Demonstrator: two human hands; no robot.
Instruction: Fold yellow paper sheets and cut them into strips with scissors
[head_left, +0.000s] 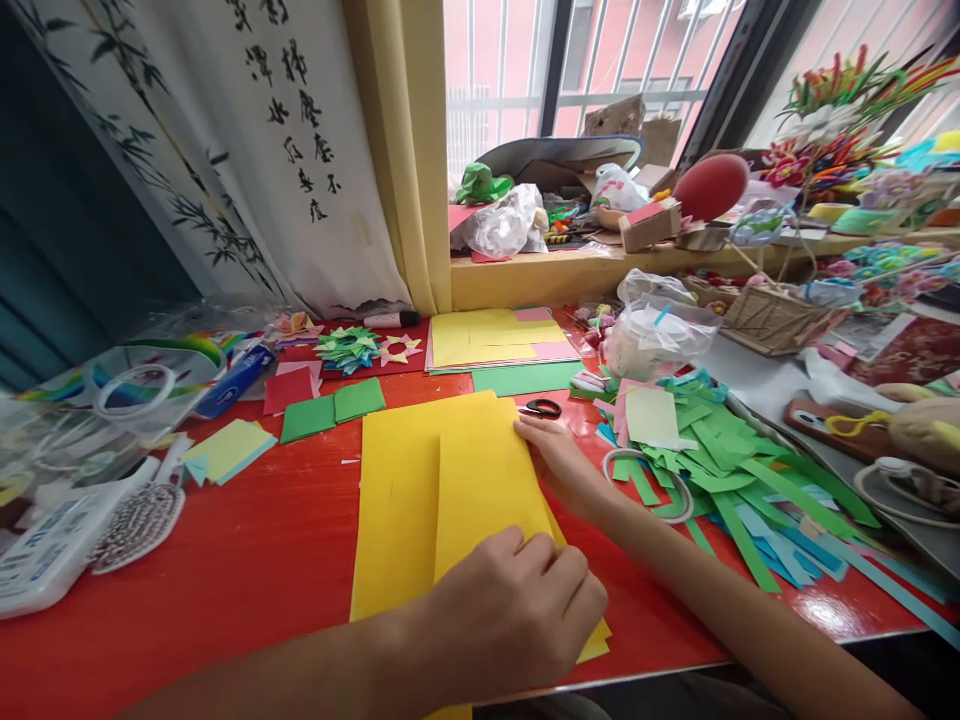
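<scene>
A large sheet of yellow paper (pixel 397 500) lies on the red table in front of me, with a narrower yellow layer (pixel 480 480) over its right part. My left hand (pixel 525 595) reaches across the near part of the paper, its fingers curled down at the right edge; their tips are hidden. At the far right corner of the paper is my right hand (pixel 559 455), fingers together on the edge and thumb out of sight. Just beyond it are black-handled scissors (pixel 541 408), their blades partly hidden.
Green and blue paper strips (pixel 720 450) heap at right around a white ring (pixel 679 500). Green squares (pixel 334 410), a folded paper wreath (pixel 349 348) and stacked paper (pixel 480 340) lie beyond. A hairbrush (pixel 142 520) is at left. The table's front edge (pixel 645 675) runs close by.
</scene>
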